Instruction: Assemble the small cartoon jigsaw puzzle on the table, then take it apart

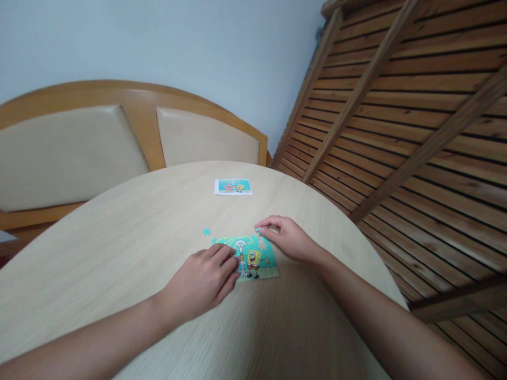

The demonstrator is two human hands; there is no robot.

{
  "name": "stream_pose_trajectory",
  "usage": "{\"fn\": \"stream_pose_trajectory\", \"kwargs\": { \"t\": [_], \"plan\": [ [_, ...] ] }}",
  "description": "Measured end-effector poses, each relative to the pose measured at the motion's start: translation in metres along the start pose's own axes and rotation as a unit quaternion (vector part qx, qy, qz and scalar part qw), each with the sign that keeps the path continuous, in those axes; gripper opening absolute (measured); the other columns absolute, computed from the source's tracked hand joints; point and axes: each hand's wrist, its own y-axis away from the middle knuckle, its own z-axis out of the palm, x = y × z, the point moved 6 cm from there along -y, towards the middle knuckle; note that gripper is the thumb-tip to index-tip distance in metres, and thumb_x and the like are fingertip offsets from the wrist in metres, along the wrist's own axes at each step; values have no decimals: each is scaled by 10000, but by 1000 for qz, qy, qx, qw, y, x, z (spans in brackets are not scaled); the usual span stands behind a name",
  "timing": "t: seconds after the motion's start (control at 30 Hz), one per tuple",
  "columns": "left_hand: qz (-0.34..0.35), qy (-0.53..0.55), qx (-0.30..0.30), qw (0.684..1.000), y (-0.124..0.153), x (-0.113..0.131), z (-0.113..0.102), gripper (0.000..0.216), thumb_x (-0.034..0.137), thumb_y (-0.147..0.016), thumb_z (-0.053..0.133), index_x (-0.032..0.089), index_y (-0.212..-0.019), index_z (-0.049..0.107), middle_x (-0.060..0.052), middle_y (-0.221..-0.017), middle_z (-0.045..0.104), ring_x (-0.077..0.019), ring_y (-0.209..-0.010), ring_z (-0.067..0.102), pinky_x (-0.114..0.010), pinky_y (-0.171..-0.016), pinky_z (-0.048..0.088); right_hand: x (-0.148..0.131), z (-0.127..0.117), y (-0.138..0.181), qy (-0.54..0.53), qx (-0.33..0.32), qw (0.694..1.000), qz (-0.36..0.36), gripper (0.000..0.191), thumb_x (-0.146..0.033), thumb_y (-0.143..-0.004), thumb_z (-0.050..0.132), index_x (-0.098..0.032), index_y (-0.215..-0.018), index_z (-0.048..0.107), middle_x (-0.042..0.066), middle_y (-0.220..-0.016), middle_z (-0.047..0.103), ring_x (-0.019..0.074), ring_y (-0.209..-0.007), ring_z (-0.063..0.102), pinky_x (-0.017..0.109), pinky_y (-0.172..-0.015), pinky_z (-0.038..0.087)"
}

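Note:
A mostly assembled jigsaw puzzle [254, 262] with cartoon figures on a turquoise ground lies flat on the table. Near its upper right part a gap shows the bare tabletop. Just above that edge, my right hand [288, 236] pinches a small turquoise puzzle piece [258, 230] between thumb and fingers. My left hand [206, 275] rests over the puzzle's left side and covers part of it. Its fingers are bent, with the tips on the puzzle, and no piece shows in them. One loose turquoise puzzle piece [206, 231] lies beyond the puzzle's upper left corner.
Farther back on the round wooden table [158, 221] lies a small picture sheet [233, 187] with similar cartoon figures. Behind the table stands a padded wooden headboard [138, 100] against a pale wall. Wooden slats [396, 132] slope along the right side.

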Motion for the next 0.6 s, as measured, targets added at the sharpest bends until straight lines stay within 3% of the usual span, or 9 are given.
{"fn": "stream_pose_trajectory", "kwargs": {
  "t": [0.6],
  "plan": [
    [-5,1,-7,1000,-2,0,0,230,270,-1023,448,175,-1099,644,-92,-1063,644,-271,-994,637,-466,-813,605,10,1,-2,55,-1,998,14,142,-282,-875,644,-175,-877,738,68,-930,749,212,-926,663,346,-887,483]
  ]
}}
